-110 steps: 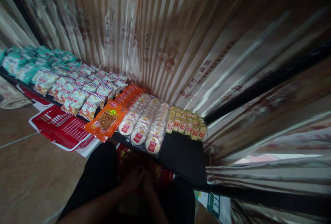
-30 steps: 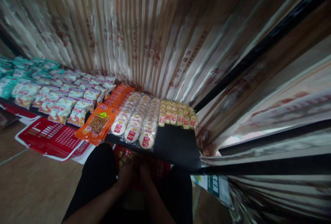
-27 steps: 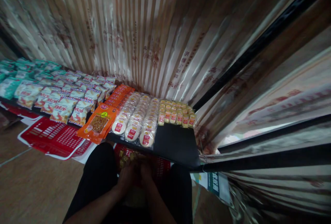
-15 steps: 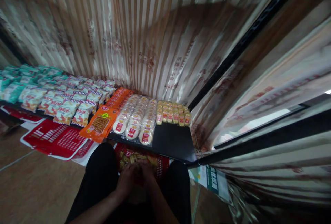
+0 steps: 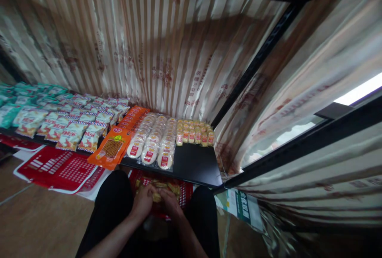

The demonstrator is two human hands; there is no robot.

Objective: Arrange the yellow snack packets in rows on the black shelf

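Forearms (image 5: 119,232) slant inward, left hand (image 5: 144,200) and right hand (image 5: 169,200) meeting over yellow packets (image 5: 156,197), grip impossible to tell.

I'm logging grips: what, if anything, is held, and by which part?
That cannot be told: the hands meet over small yellow wrapped packets in a red plastic basket, too dim to show a grip.

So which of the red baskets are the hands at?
The red basket between the knees: it holds small yellowish pieces, with the left hand and right hand over it. The other red baskets are further left.
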